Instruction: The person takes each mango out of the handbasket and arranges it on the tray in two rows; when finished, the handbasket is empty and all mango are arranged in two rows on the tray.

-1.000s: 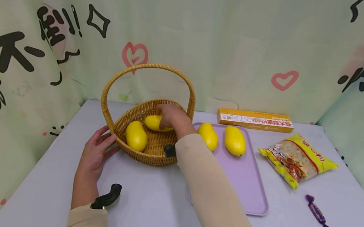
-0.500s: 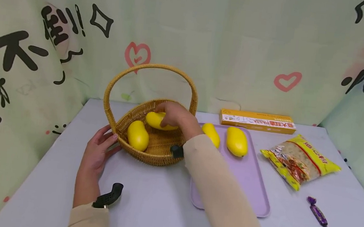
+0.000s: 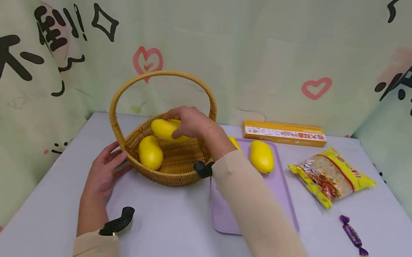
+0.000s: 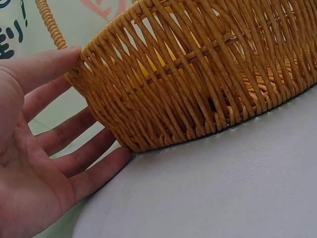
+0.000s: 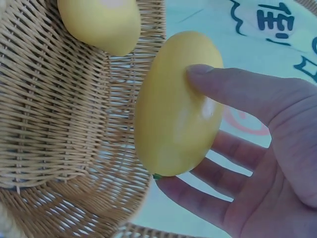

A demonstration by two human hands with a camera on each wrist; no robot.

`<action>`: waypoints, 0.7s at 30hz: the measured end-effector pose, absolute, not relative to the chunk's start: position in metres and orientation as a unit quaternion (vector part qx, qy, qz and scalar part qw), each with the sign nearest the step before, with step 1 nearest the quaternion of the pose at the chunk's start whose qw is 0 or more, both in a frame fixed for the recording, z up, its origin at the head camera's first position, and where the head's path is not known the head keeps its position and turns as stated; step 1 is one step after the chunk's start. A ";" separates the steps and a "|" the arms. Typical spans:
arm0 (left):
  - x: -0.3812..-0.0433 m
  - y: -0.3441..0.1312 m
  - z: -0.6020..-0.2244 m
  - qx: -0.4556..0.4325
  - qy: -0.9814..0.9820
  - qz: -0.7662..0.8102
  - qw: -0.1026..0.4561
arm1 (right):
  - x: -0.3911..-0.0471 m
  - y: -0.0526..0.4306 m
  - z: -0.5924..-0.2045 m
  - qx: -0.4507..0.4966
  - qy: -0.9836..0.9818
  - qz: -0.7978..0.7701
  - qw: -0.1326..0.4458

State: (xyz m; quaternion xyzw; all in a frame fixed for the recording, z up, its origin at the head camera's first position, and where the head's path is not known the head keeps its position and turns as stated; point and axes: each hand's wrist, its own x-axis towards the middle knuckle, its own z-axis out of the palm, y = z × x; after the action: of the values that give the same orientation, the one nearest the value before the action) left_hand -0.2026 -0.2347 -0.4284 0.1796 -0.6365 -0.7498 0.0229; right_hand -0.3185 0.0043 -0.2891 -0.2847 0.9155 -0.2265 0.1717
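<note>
My right hand (image 3: 193, 123) holds a yellow mango (image 3: 162, 129) over the inside of the wicker basket (image 3: 170, 179). In the right wrist view the thumb lies across the side of the held mango (image 5: 173, 114), with fingers behind it and at its green-tipped end. A second mango (image 3: 150, 153) rests in the left part of the basket. My left hand (image 3: 105, 172) touches the basket's left side. The left wrist view shows its thumb tip at the rim near the handle and the other fingers extended along the outer wall (image 4: 163, 99).
Right of the basket lies a lilac tray (image 3: 225, 214) bearing a mango (image 3: 262, 156) and another mango (image 3: 234, 142), mostly hidden by the right arm. Farther right are an orange pasta box (image 3: 284, 134), a yellow food bag (image 3: 331, 175) and a purple wrapped candy (image 3: 354, 236). The basket's tall handle (image 3: 166, 73) arches overhead.
The right hand has raised the mango off the basket's floor and shifted it slightly left, toward the other mango there. The left hand has stayed at the basket's side.
</note>
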 end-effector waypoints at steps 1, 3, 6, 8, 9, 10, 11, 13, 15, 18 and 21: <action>-0.202 -0.234 -0.428 0.180 -0.636 -0.750 0.023 | -0.317 0.006 -0.287 -0.287 0.915 -0.228 0.170; -0.202 -0.234 -0.427 0.181 -0.636 -0.750 0.023 | -0.313 0.009 -0.284 -0.294 0.913 -0.230 0.165; -0.202 -0.233 -0.425 0.186 -0.635 -0.749 0.021 | -0.307 0.013 -0.279 -0.304 0.910 -0.232 0.161; -0.201 -0.233 -0.425 0.189 -0.636 -0.748 0.020 | -0.303 0.015 -0.276 -0.312 0.907 -0.233 0.158; -0.201 -0.233 -0.424 0.189 -0.636 -0.748 0.020 | -0.301 0.016 -0.275 -0.315 0.906 -0.236 0.157; -0.201 -0.233 -0.424 0.189 -0.637 -0.747 0.020 | -0.299 0.017 -0.274 -0.317 0.904 -0.240 0.158; -0.201 -0.233 -0.424 0.189 -0.638 -0.747 0.020 | -0.298 0.018 -0.273 -0.319 0.902 -0.243 0.158; -0.201 -0.233 -0.425 0.187 -0.639 -0.746 0.020 | -0.295 0.022 -0.271 -0.319 0.900 -0.250 0.159; -0.202 -0.233 -0.425 0.185 -0.640 -0.746 0.023 | -0.293 0.026 -0.269 -0.319 0.898 -0.257 0.161; -0.202 -0.233 -0.427 0.182 -0.640 -0.746 0.026 | -0.292 0.033 -0.266 -0.322 0.896 -0.260 0.159; -0.201 -0.233 -0.428 0.178 -0.642 -0.745 0.029 | -0.289 0.041 -0.264 -0.327 0.893 -0.267 0.155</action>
State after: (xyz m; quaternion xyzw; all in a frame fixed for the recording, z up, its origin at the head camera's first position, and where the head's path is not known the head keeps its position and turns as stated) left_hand -0.2015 -0.2328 -0.4285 0.1785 -0.6417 -0.7454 0.0287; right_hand -0.2890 0.0411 -0.2639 -0.3274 0.8929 -0.2673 0.1551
